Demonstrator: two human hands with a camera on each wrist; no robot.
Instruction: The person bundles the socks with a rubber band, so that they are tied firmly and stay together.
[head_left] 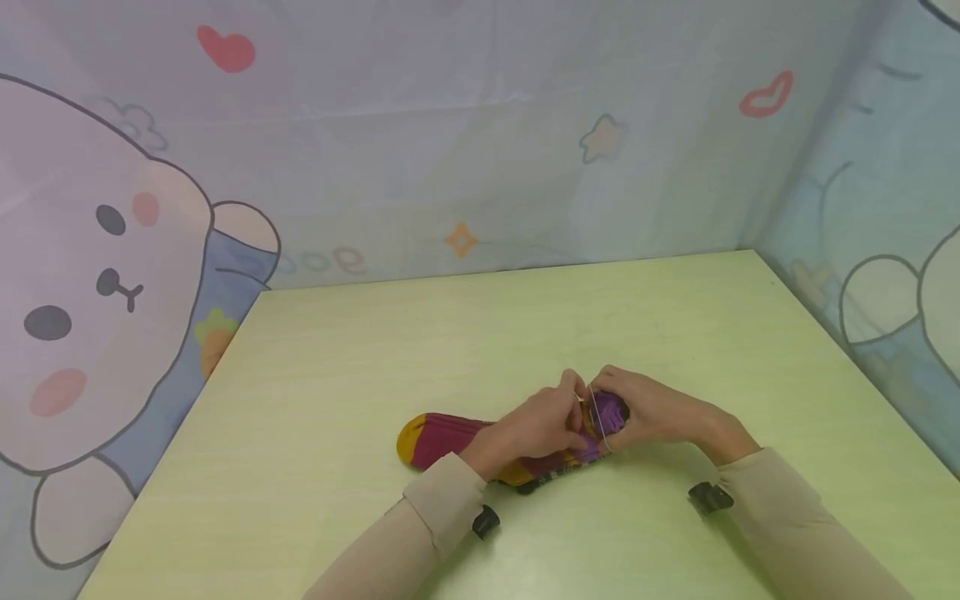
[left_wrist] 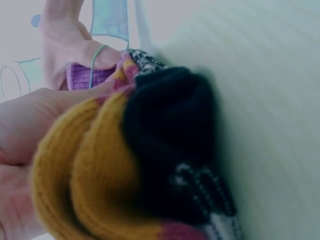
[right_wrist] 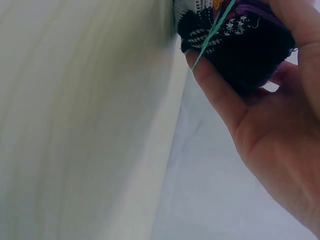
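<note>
A bundle of socks (head_left: 448, 439) lies across the table, maroon with a mustard toe at the left. Black-and-white patterned fabric shows beneath. My left hand (head_left: 534, 423) grips the bundle near its cuff end; mustard folds (left_wrist: 107, 165) and dark fabric (left_wrist: 172, 117) fill the left wrist view. Around the purple cuff (head_left: 612, 412), my right hand (head_left: 660, 410) curls its thumb and fingers. A thin elastic band (head_left: 597, 423) stretches over the cuff end, caught on the right hand's fingers. In the right wrist view, the band (right_wrist: 212, 36) looks green and crosses the dark cuff (right_wrist: 245, 62).
The pale yellow-green table (head_left: 360, 350) extends around both hands. A printed cloth backdrop (head_left: 420, 142) rises behind its far edge and along the right side. Small black devices (head_left: 710, 498) sit under both wrists.
</note>
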